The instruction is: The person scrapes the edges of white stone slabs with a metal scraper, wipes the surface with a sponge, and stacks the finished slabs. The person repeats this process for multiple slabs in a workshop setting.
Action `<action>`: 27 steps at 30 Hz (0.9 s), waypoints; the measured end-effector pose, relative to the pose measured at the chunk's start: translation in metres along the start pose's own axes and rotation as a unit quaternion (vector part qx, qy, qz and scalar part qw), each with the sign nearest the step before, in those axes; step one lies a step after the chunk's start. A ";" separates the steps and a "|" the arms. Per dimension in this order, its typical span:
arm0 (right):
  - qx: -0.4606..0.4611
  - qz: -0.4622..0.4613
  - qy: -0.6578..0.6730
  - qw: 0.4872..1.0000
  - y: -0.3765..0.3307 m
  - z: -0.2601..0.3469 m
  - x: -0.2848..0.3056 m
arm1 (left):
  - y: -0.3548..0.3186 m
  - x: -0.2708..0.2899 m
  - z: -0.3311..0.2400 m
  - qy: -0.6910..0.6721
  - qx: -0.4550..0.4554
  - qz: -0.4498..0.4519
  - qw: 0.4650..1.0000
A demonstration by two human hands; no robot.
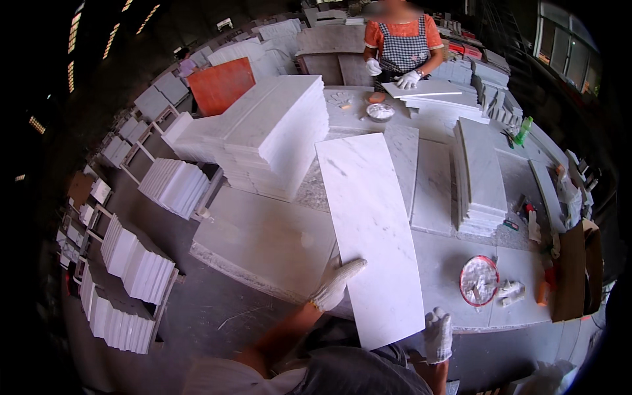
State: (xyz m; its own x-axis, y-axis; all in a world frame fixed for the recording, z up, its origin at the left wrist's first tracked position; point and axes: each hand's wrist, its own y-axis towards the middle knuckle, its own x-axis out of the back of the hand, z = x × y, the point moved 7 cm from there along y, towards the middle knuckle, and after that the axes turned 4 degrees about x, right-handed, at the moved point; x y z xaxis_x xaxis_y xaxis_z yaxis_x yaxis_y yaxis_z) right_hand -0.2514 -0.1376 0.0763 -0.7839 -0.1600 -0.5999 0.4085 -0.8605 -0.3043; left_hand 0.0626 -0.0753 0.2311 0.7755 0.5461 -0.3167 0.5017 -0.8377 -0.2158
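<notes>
A long white marble slab [372, 230] with faint grey veins lies lengthwise before me, its near end projecting past the worktable's front edge. My left hand [338, 283], in a white knit glove, grips the slab's left edge, with fingers over its top face. Beside the slab's near right corner is my right hand [438, 336], also gloved. Its fingers are curled in, and what they hold, if anything, is hidden. A red-rimmed bowl [479, 281] of whitish paste stands to the right, with small white crumpled pieces [510, 292] next to it.
Tall slab stacks stand on the table at left [270, 131] and right [477, 178]. Across it, a co-worker [401, 49] in a checked apron rests a gloved hand on another slab [428, 88]. A cardboard box [578, 273] is at right; racked slabs [135, 257] stand left.
</notes>
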 end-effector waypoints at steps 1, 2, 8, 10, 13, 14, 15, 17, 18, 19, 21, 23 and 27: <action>0.011 0.045 0.000 0.999 0.006 0.008 -0.012 | -0.002 0.009 -0.001 0.020 -0.003 0.001 1.000; 0.032 0.116 -0.021 0.993 0.015 0.015 -0.032 | -0.006 0.017 -0.004 0.047 -0.025 -0.004 0.999; -0.011 0.222 -0.205 0.953 0.045 0.017 -0.143 | -0.013 0.048 0.005 0.058 0.063 0.000 0.996; -0.021 0.247 -0.242 0.938 0.054 0.000 -0.152 | -0.013 0.055 0.006 0.098 0.079 0.001 0.992; 0.021 0.176 -0.264 0.948 0.053 -0.004 -0.193 | -0.015 0.068 -0.006 0.159 0.045 0.005 0.986; 0.048 0.105 -0.295 0.948 0.047 -0.004 -0.198 | -0.016 0.066 -0.010 0.174 0.029 0.015 0.984; 0.110 0.068 -0.337 0.933 0.052 -0.012 -0.193 | -0.016 0.066 -0.012 0.171 0.048 0.017 0.984; 0.093 0.029 -0.365 0.926 0.052 -0.008 -0.194 | -0.020 0.062 -0.021 0.160 0.086 0.016 0.983; 0.116 0.030 -0.362 0.924 0.050 -0.007 -0.197 | -0.022 0.067 -0.016 0.179 0.081 0.002 0.981; 0.138 0.033 -0.358 0.923 0.046 -0.007 -0.198 | -0.024 0.075 -0.007 0.197 0.076 -0.012 0.977; 0.175 0.034 -0.383 0.907 0.046 0.007 -0.202 | -0.021 0.073 -0.004 0.231 0.082 -0.041 0.969; 0.192 0.009 -0.348 0.918 0.048 0.015 -0.205 | -0.024 0.066 -0.008 0.272 0.121 -0.069 0.952; 0.175 0.057 -0.289 0.939 0.050 0.021 -0.219 | -0.014 0.069 0.012 0.278 0.136 -0.041 0.950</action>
State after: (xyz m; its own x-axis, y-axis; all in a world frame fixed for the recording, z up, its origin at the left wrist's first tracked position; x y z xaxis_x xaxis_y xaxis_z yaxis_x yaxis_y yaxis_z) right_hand -0.0689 -0.1553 0.2081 -0.9090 -0.4090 -0.0807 0.4052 -0.9123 0.0598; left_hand 0.1046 -0.0255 0.2016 0.8583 0.4579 0.2314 0.5106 -0.7178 -0.4733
